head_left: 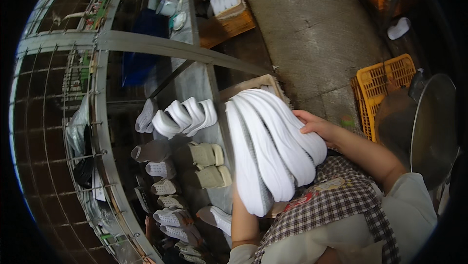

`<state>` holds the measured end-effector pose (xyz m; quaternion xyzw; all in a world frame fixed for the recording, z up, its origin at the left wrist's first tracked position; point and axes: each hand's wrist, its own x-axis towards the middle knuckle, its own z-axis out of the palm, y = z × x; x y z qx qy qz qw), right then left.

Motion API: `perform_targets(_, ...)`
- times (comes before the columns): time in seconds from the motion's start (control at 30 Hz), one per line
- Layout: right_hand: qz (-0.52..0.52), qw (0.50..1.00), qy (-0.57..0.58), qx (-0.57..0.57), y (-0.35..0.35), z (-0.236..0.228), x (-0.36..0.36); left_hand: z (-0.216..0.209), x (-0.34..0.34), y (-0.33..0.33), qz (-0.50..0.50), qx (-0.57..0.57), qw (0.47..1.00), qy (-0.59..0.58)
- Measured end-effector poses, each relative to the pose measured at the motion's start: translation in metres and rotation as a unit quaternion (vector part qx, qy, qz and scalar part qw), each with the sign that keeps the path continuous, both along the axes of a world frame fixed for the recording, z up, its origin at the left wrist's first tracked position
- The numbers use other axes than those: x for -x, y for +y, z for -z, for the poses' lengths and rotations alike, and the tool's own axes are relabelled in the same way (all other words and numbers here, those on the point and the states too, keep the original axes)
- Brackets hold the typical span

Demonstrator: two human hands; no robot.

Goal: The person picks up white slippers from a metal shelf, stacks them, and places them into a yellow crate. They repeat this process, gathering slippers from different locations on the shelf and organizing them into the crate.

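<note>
A fanned stack of several white shoe soles (273, 147) is held up in front of my checked apron. At its right edge my right hand (317, 128) grips the soles, fingers on the rim and thumb across the front. My left forearm (245, 220) rises behind the lower left of the stack, which hides that hand and its fingers. Left of the stack, a row of white soles or shoe parts (185, 116) stands on the grey bench (222, 197). Two beige shoes (207, 165) lie nearer to me.
More white and grey shoes (168, 186) line a rack at the left, beside a wire mesh frame (53, 142). A metal bar (161, 44) crosses above the bench. Yellow crates (385, 81) and a round fan-like disc (436, 127) stand at right. A box of white soles (226, 1) is at the far side.
</note>
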<state>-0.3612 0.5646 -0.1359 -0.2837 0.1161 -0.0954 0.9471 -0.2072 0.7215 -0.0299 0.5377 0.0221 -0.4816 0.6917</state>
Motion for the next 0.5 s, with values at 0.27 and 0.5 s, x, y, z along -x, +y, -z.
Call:
perform_targets(0.27,-0.127,0.991,0.032,0.025,-0.022,0.019,-0.022,0.008,-0.001,-0.016,0.113,-0.024,0.982,-0.150)
perform_targets(0.5,-0.098,0.990,-0.041,-0.097,-0.013,0.043,-0.037,-0.030,-0.082,-0.012,-0.102,-0.185,0.710,-0.672)
